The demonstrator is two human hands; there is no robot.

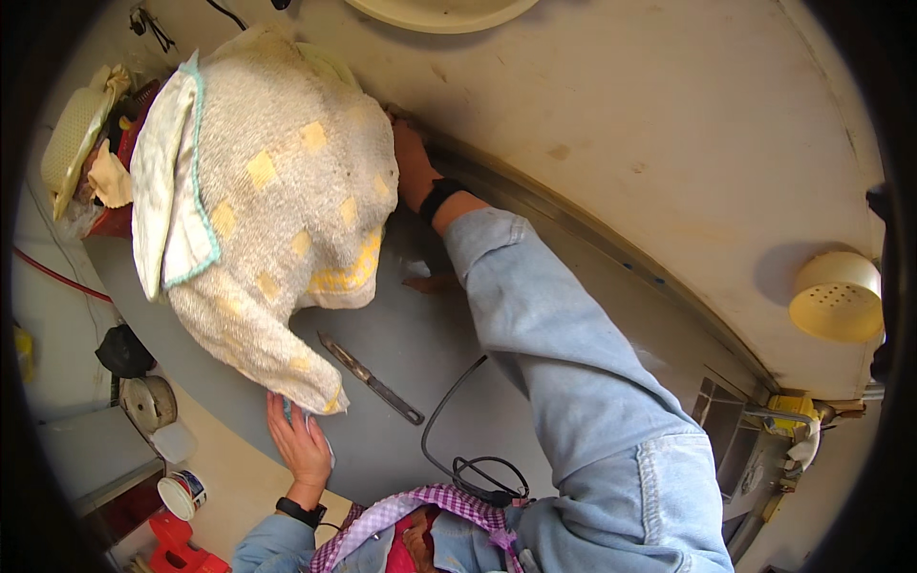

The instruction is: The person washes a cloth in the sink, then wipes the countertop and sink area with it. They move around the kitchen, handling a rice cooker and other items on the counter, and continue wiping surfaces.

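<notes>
A beige terry towel [286, 165] with yellow squares drapes over something bulky on the grey worktop [501, 430]; what lies beneath is hidden. My right hand [412, 161] reaches to the towel's far right side by the wall, its fingertips out of sight. At the front edge of the worktop, my left hand [301, 440] lies on a folded cloth close to the towel's lower corner; a bit of the cloth shows beside the palm. A knife [372, 379] with a dark handle lies between the towel and a black cable [430, 422]. A white cloth [172, 186] with green edging rests on the towel's left side.
A red container [114, 222] with cloths and plastic stands at the left. Below it are a black object [125, 351], a roll of tape [149, 403] and a white tub [181, 494]. A perforated cream cup-shaped fixture [837, 297] is at the right wall. The sink [723, 430] lies lower right.
</notes>
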